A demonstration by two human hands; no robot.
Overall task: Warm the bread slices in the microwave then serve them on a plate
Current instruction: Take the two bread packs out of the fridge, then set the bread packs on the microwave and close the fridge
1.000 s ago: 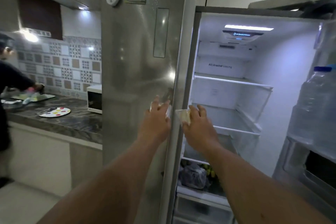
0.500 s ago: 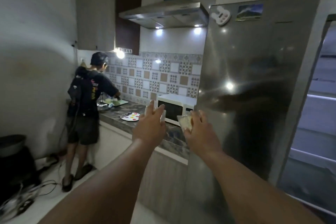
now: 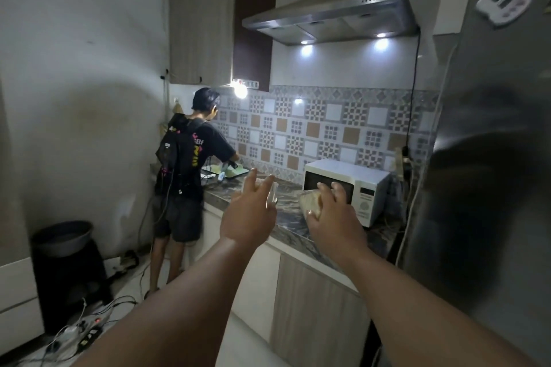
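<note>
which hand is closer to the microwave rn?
Right. The right hand, holding bread, overlaps the microwave front; the left hand is off to its left.

The view has swung left: the open refrigerator interior has left the frame, and its door (image 3: 489, 158) now sits at the right edge. The microwave (image 3: 346, 188) appears larger, directly behind the right hand (image 3: 334, 217) at frame centre.

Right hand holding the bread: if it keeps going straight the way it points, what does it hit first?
Most likely the dark glass door of the white microwave on the marbled countertop. The right hand, holding pale bread slices, points at its front; nothing visible lies between, though depth from one view is uncertain.
</note>
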